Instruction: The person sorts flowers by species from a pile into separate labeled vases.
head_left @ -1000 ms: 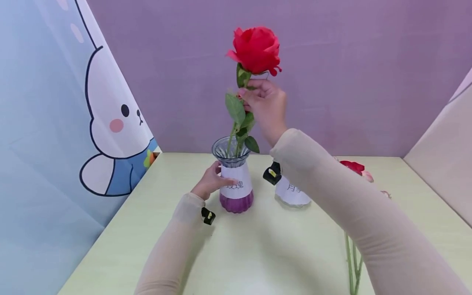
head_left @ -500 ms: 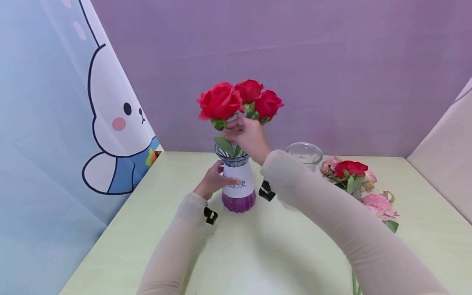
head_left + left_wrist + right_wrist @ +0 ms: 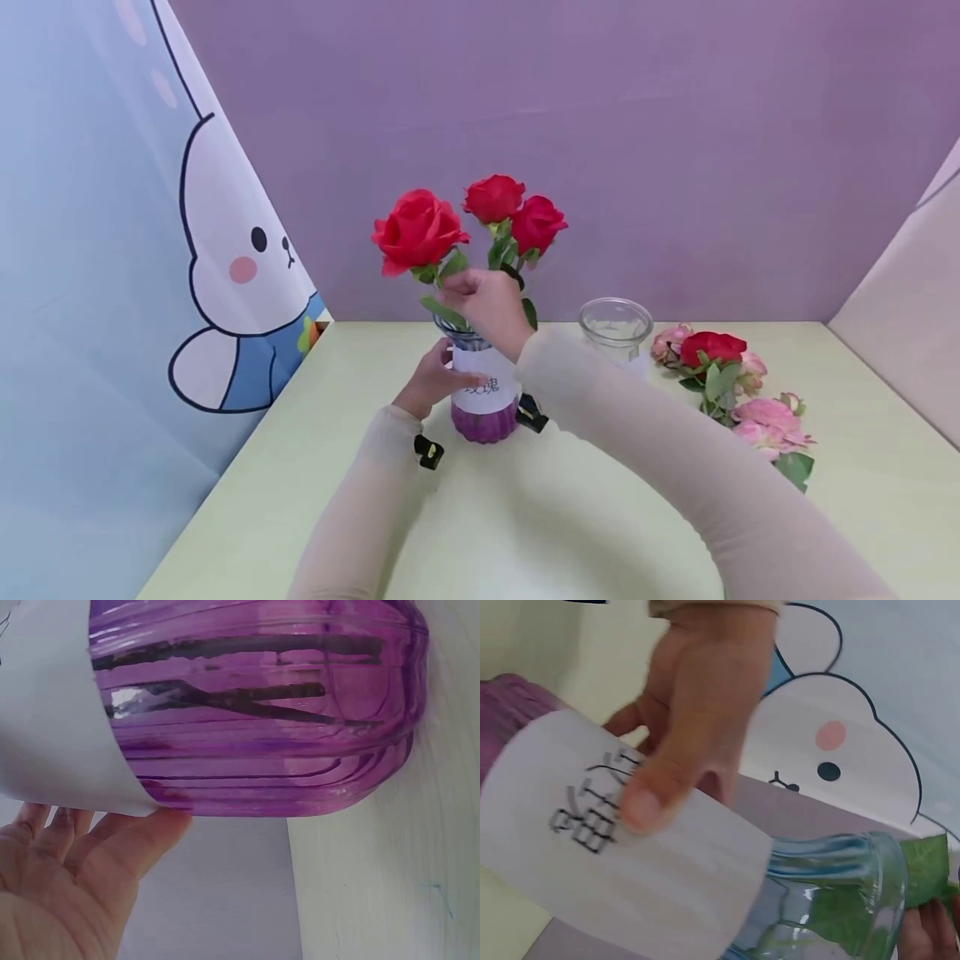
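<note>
A glass vase point(image 3: 484, 427) with a purple lower part and a white paper label point(image 3: 497, 367) stands on the table. My left hand point(image 3: 437, 382) holds it from the left, thumb across the label. Dark stem ends point(image 3: 225, 701) show through the purple glass in the left wrist view. Above the rim, my right hand point(image 3: 489, 307) pinches the stem of a large red rose point(image 3: 420, 232), which leans left. Two more red roses point(image 3: 493, 198) rise from the vase behind that hand. Leaves point(image 3: 926, 870) overlap the vase's mouth in the right wrist view.
A clear glass vase point(image 3: 615, 321) stands to the right, partly hidden by my right sleeve point(image 3: 660, 450). Farther right lie a red flower point(image 3: 712, 347) and several pink flowers point(image 3: 772, 421) with leaves. A purple backdrop point(image 3: 675, 150) closes off the back.
My right hand has come down and left with the large red rose, from high above the vase to near its rim. The left hand has kept its hold on the vase.
</note>
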